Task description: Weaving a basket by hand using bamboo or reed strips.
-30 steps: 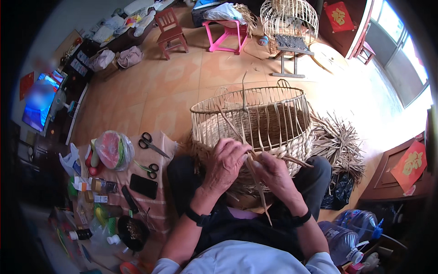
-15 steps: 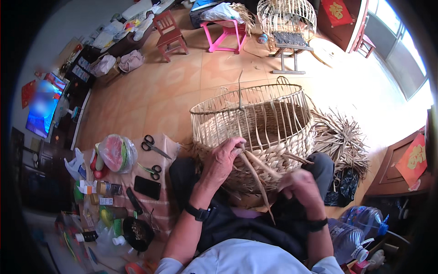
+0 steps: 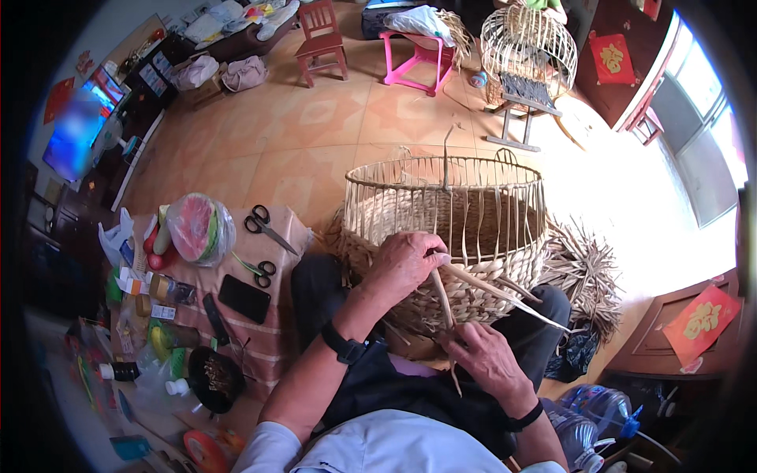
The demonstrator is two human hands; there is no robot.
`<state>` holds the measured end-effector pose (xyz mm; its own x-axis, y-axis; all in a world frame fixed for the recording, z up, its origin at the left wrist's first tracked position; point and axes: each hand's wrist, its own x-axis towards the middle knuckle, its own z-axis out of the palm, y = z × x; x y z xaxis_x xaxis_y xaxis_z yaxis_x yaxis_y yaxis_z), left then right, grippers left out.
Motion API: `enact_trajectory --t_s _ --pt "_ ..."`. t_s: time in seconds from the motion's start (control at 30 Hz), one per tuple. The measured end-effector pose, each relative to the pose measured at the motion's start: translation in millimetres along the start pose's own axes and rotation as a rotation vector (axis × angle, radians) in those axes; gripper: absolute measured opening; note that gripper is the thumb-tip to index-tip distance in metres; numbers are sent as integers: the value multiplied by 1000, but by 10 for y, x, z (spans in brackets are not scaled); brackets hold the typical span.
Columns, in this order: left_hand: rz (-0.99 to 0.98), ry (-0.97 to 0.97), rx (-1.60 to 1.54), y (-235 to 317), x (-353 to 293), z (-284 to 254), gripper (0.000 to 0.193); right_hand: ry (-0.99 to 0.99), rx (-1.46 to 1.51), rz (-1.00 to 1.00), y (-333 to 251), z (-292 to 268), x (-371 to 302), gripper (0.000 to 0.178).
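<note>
A half-woven basket (image 3: 477, 299) of dried plant strips leans between my knees, its lower wall thickly braided and its upper part a row of bare upright strips up to a thin rim. At the top edge of the braiding, my left hand (image 3: 402, 270) is closed in a pinch on the strips there. One brown strip (image 3: 443, 301) hangs down from that pinch. Lower along it, my right hand (image 3: 489, 361) grips the same strip, its tail showing below the fingers. A paler split strip (image 3: 512, 298) runs out to the right from the left fingertips, loose at its end.
Left of me, a cloth-covered surface (image 3: 272, 347) holds scissors (image 3: 268, 229), a black phone (image 3: 244, 298) and wrapped watermelon (image 3: 197, 229). A heap of dried strips (image 3: 587, 276) lies right of the basket, near large plastic bottles (image 3: 599, 410). Another person sits behind a basket frame (image 3: 528, 47).
My right hand has left the strip on the right and moved down-left onto the hanging one. The left hand keeps its pinch on the basket wall. The whole view has shifted slightly.
</note>
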<state>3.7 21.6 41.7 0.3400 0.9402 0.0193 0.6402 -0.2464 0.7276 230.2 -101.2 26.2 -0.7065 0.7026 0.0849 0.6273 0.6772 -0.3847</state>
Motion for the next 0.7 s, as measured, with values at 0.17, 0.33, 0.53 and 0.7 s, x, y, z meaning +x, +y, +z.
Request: enact_trajectory --t_s 0.17,0.33,0.53,0.7 --pt "-50 43 -78 -3 40 55 20 230 275 -103 31 -243 172 33" --pt "-36 51 -105 -84 78 61 20 864 900 315 246 -479 400 13" --pt "11 -15 -105 -132 40 97 21 506 1397 710 398 -161 502 21" --pt "88 -16 -74 -163 52 150 32 214 1375 714 96 153 468 40"
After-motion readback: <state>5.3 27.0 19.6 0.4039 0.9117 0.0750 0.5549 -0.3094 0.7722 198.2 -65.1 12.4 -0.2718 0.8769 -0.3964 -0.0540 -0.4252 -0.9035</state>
